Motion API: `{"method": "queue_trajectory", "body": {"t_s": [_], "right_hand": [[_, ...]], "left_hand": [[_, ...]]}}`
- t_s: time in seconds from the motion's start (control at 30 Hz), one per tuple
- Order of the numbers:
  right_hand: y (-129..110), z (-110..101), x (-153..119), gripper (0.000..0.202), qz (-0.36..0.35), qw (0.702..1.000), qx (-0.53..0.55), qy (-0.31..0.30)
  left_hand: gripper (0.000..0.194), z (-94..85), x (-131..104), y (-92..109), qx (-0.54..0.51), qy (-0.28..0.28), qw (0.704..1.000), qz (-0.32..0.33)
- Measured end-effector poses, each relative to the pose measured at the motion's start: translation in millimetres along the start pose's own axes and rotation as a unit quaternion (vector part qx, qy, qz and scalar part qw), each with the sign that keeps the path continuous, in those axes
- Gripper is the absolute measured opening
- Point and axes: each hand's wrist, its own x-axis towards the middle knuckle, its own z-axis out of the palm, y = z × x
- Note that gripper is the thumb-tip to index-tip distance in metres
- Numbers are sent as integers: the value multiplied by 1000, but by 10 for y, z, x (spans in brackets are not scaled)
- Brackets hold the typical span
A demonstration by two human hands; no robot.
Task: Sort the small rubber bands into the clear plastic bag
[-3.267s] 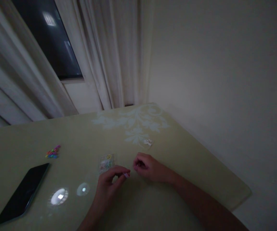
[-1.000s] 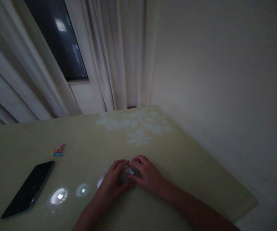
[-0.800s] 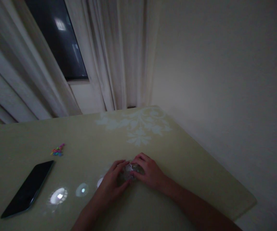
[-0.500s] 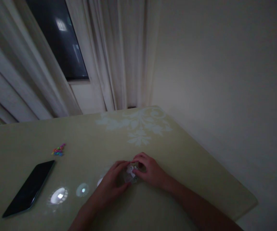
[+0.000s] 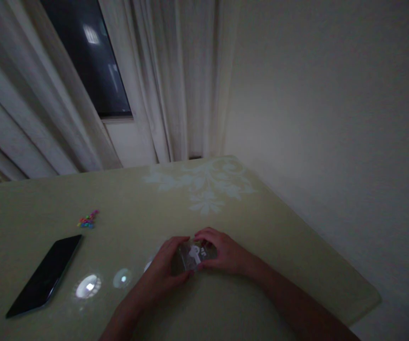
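Between my two hands, low in the middle of the view, is a small see-through plastic item with a white printed mark [image 5: 194, 254]; I cannot tell if it is a box or a packet. My left hand [image 5: 164, 266] curls round its left side, thumb at the near edge and fingers at the far edge. On the other side, my right hand [image 5: 226, 253] grips it with thumb near and fingers far. The item is at or just above the table, and its outer ends are partly hidden by my fingers.
A dark-screened phone or tablet [image 5: 44, 276] lies at the left of the pale green table [image 5: 261, 303]. Beyond it is a small heap of colourful bits [image 5: 88, 219]. Ceiling lights reflect on the tabletop. Curtains [image 5: 190, 85] and a wall [image 5: 325, 118] stand behind and right.
My right thumb has moved off the white mark to the near edge of the plastic item, and my right hand has shifted slightly right. More of the item now shows.
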Motion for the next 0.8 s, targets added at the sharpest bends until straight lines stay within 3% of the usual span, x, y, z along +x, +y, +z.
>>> {"method": "queue_trajectory", "body": {"t_s": [0.17, 0.43, 0.6, 0.8], "right_hand": [[14, -10, -4, 64, -11, 1000, -13, -5], [62, -37, 0, 64, -37, 998, -41, 22], [15, -142, -15, 46, -27, 999, -19, -28], [-7, -168, -23, 34, -30, 998, -9, -62]], "left_hand": [[58, -20, -7, 6, -3, -11, 1000, -13], [67, -40, -5, -12, -26, -18, 999, -9], [63, -94, 21, 25, -26, -37, 999, 12], [50, -133, 32, 34, -59, -29, 997, -30]]}}
